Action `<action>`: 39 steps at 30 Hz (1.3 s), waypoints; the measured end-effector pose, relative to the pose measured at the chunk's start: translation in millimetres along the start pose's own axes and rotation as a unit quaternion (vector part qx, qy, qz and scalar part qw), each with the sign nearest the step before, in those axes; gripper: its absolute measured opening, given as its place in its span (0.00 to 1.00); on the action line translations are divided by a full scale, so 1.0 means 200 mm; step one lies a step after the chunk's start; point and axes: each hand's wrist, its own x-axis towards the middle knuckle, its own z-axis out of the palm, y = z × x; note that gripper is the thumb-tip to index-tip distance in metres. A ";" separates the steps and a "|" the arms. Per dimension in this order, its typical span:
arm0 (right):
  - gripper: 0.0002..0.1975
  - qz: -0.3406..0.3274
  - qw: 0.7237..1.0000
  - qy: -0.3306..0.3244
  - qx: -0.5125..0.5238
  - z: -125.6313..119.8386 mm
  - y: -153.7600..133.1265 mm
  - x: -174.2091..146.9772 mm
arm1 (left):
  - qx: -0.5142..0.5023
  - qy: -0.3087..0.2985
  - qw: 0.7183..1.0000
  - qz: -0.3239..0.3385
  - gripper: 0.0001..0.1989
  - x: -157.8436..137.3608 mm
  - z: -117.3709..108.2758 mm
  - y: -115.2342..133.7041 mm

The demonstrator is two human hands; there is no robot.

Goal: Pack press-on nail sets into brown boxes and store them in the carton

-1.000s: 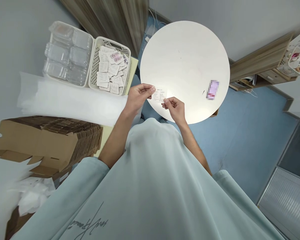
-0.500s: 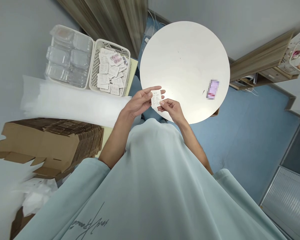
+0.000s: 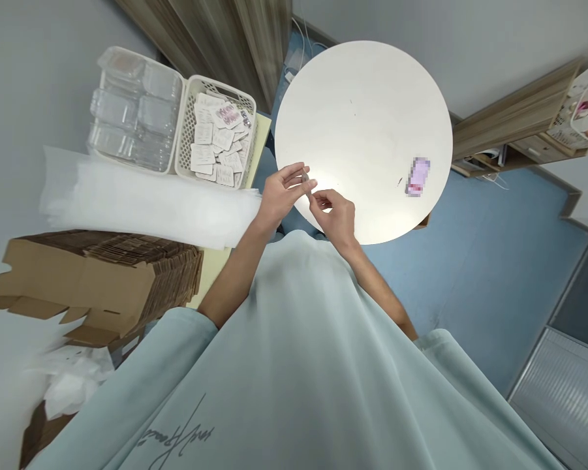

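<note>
Between my two hands is a small printed card, turned nearly edge-on so that only a thin strip of it shows. My left hand pinches its upper end between thumb and fingers. My right hand grips the lower end with thumb and forefinger, its other fingers curled. Both hands are over the near left edge of a round white table. To the left, a white basket holds a heap of similar small white cards, some with pink print.
Clear plastic boxes fill another white basket at the left. Below lie white foam sheets and a stack of flattened cardboard boxes. A blurred purple item rests on the table's right side. A wooden shelf stands at the right.
The card has turned from facing me flat to nearly edge-on. My left hand has rolled over it and moved slightly right; my right hand has curled more.
</note>
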 end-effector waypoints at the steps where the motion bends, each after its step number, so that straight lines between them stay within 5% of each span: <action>1: 0.15 0.001 1.000 0.005 -0.002 0.00 0.01 0.01 | 0.002 0.005 1.000 0.003 0.40 0.00 0.00 0.00; 5: 0.21 0.021 0.999 0.012 0.045 -0.05 0.05 0.06 | -0.007 0.027 1.000 0.014 0.35 0.00 -0.04 0.01; 14: 0.35 0.075 0.978 -0.093 0.169 -0.16 0.05 0.12 | -0.025 0.025 0.999 -0.021 0.28 -0.04 -0.12 0.03; 29: 0.33 0.081 0.955 -0.178 0.225 -0.16 0.04 0.12 | -0.131 -0.189 0.970 -0.079 0.42 -0.07 -0.14 0.13; 39: 0.27 0.036 0.991 -0.064 0.112 -0.13 -0.04 0.04 | -0.041 -0.061 0.997 -0.035 0.39 -0.06 -0.06 0.07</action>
